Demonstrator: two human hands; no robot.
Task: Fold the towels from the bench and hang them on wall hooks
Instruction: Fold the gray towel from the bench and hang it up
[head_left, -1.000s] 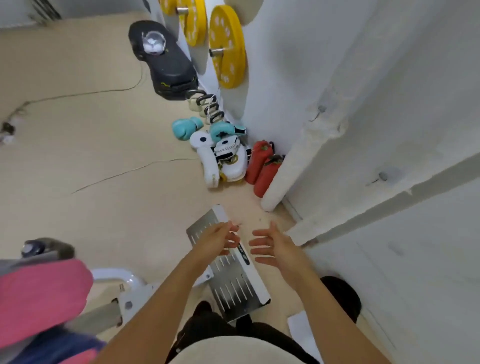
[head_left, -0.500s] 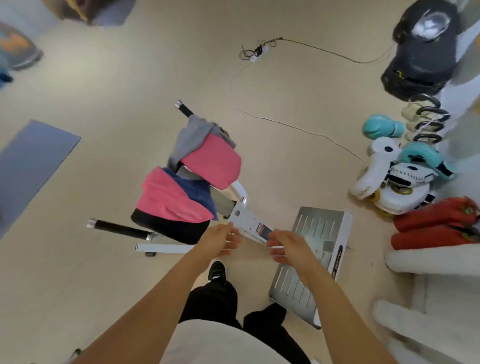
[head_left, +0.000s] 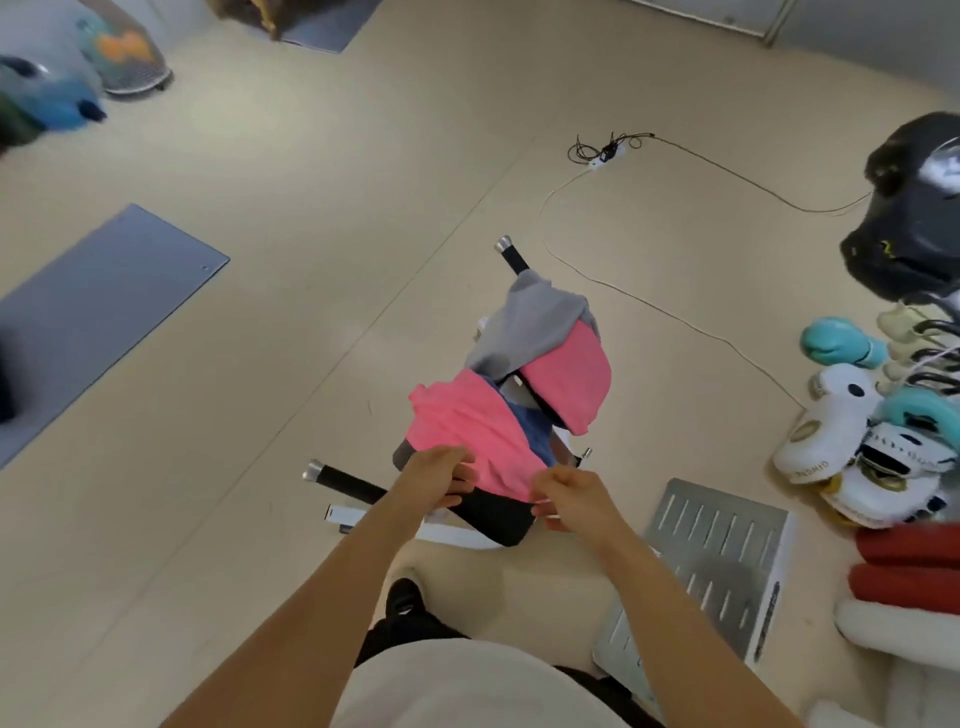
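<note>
From the head camera, four towels are lying draped over the black padded bench (head_left: 491, 512): two pink, one grey, one blue. The nearer pink towel (head_left: 462, 423) is soft and wrinkled, spreading across the bench's near end; the blue towel (head_left: 530, 421) is peeking out from beneath it. The second pink towel (head_left: 571, 379) is hanging in a smooth rounded fold farther along, with the grey towel (head_left: 530, 322) slumping over the far end.

Both hands are meeting the near edge of the nearer pink towel. The left hand (head_left: 434, 475) is curling its fingers onto the hem, thumb on top. The right hand (head_left: 569, 499) is pinching the same hem between thumb and bent fingers.

Two black cylindrical handles with metal caps are sticking out from the bench frame. A slotted metal plate (head_left: 722, 551) is lying flat on the beige floor at the right, and a grey rectangular mat (head_left: 98, 306) is lying at the left. A thin cable (head_left: 649, 306) is trailing across the floor.
</note>
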